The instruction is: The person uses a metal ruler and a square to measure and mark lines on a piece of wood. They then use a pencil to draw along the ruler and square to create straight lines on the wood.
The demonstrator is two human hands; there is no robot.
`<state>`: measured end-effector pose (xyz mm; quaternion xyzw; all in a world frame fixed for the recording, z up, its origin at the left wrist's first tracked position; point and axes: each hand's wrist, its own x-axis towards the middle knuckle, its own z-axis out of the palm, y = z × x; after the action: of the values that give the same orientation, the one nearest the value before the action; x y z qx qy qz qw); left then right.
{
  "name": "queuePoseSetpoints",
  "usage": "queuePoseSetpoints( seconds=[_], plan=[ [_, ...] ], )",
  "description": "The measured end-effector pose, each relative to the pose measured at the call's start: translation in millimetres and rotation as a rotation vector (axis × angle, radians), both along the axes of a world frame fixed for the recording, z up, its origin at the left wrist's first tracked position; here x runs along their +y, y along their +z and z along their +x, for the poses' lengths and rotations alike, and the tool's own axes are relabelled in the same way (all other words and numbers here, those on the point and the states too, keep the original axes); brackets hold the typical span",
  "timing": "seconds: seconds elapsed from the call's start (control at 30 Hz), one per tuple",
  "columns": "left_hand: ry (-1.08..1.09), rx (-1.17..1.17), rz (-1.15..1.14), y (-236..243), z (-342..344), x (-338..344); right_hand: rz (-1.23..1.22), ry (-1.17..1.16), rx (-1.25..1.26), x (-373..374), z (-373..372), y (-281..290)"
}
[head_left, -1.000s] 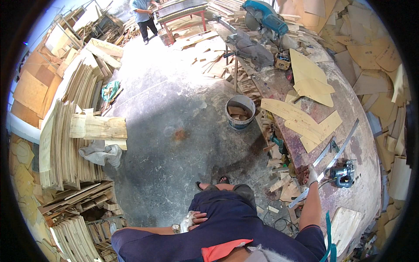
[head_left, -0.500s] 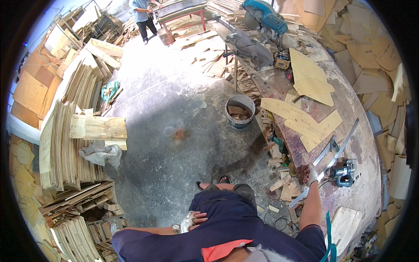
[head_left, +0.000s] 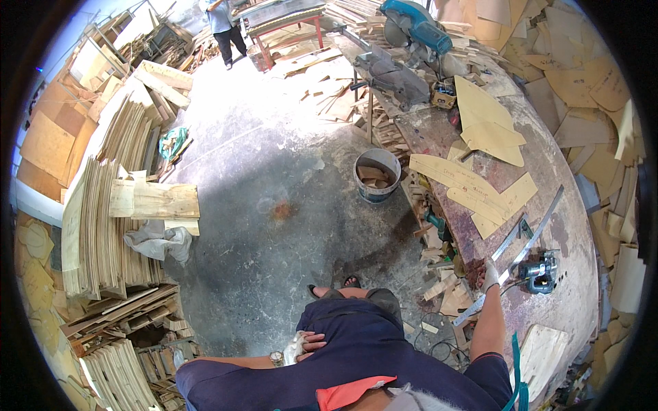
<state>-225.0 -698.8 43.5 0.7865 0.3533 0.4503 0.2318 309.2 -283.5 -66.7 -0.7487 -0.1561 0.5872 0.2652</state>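
Note:
My left hand, in a white glove that leaves the fingertips bare, lies against the front of my dark blue shirt with its fingers laid flat and nothing in them. On the workbench to my right rests my right hand, also in a pale glove; its fingers are too hidden to read. Beside and partly under it runs a long metal ruler. A second metal strip, perhaps a square, lies near its fingertips. A blue power tool, like a jigsaw or router, stands right of that hand.
Yellowish cut templates lie farther up the bench, below a blue mitre saw. A bucket of wood scraps stands beside the bench. Stacked boards line the left side. Another person stands far off by a red-legged table.
The far person has drawn their arms in from the table toward their body. My own hands stay where they were.

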Motion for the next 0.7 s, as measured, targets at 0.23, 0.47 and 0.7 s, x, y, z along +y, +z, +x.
queuePoseSetpoints(
  seconds=[0.23,0.47,0.7],
  plan=[
    [0.001,0.021,0.003,2.6,2.3,9.1,0.035,0.03,-0.04,0.8,20.4,-14.1],
    [-0.02,0.056,-0.002,-4.3,-0.3,10.1,-0.023,0.011,0.005,0.4,9.4,1.7],
    [-0.048,-0.116,-0.169,-10.3,2.5,2.2,-0.04,-0.02,-0.007,2.1,4.1,2.6]
  ],
)
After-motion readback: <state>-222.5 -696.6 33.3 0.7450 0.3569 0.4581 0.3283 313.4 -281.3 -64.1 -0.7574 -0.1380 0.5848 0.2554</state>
